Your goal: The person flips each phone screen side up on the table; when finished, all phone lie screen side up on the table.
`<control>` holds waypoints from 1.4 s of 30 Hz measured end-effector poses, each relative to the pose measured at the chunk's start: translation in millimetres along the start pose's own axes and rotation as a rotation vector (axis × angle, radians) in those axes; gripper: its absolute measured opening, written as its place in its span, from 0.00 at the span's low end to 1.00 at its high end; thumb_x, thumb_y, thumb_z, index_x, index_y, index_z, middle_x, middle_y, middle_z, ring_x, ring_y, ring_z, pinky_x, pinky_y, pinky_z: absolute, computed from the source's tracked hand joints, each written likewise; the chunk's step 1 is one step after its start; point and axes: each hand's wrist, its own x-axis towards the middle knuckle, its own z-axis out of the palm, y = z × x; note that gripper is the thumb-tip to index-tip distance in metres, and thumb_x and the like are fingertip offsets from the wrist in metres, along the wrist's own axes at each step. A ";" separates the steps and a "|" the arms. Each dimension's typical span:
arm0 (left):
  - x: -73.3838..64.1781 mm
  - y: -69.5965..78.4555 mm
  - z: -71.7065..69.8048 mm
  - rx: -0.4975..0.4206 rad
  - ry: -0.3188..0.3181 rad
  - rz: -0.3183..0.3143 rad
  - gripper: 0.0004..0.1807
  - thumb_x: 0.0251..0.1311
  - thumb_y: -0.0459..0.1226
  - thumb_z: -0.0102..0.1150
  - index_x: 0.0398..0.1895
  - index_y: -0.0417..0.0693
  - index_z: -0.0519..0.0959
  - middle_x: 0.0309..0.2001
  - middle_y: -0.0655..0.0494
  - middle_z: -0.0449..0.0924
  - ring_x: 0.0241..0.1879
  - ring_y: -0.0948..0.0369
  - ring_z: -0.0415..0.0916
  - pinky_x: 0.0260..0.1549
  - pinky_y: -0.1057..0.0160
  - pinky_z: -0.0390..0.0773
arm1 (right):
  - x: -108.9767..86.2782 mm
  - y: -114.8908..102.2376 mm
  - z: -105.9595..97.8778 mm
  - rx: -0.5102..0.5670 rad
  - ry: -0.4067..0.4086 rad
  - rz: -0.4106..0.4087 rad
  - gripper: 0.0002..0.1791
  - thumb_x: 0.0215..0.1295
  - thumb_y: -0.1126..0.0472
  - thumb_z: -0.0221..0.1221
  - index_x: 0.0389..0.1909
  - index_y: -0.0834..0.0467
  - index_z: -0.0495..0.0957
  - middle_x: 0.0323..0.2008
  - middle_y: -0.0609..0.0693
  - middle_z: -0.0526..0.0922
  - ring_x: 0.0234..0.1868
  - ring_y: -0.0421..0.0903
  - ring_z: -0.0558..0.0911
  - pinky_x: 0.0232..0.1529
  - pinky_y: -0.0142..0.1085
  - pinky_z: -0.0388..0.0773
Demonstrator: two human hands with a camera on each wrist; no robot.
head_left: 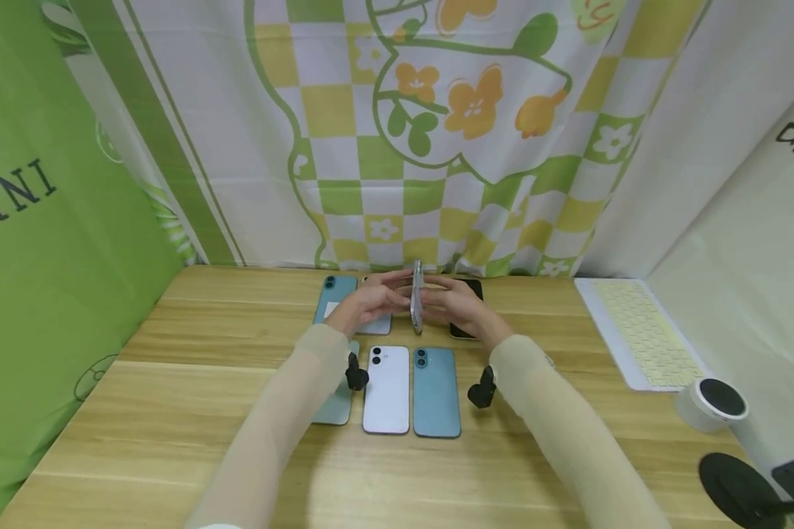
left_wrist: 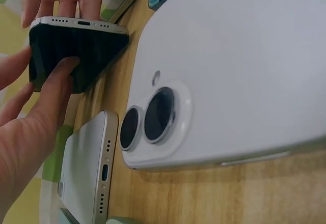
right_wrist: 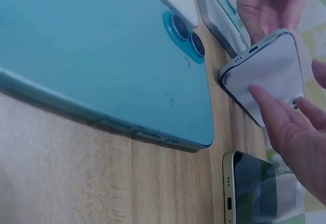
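Observation:
Between my two hands a phone [head_left: 416, 297] stands nearly edge-on in the head view, above the back of the table. My left hand [head_left: 372, 297] holds it from the dark screen side, one digit laid on the glass [left_wrist: 56, 46]. On the pale back [right_wrist: 275, 68], my right hand [head_left: 459, 301] holds it with a fingertip against the surface and others near the camera lens. The phone's bottom edge with its port faces the wrist cameras. Under the left hand lies a white phone [left_wrist: 84, 158]; beside the right is a phone with a black screen [head_left: 466, 328].
Nearer me lie a white phone [head_left: 387, 389], a blue phone [head_left: 437, 393] and a pale green one [head_left: 336, 400] partly under the left sleeve. Another blue phone [head_left: 340, 288] lies back left. A white keyboard [head_left: 642, 334] and a white cylinder [head_left: 698, 408] are at right.

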 end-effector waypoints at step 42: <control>1.1 -6.8 38.7 1.326 -0.046 0.254 0.33 0.56 0.38 0.74 0.67 0.41 0.78 0.76 0.39 0.68 0.78 0.41 0.62 0.81 0.47 0.60 | -22.1 -12.1 0.0 -0.263 0.150 0.128 0.49 0.72 0.70 0.56 0.82 0.66 0.33 0.82 0.70 0.43 0.74 0.67 0.71 0.73 0.54 0.74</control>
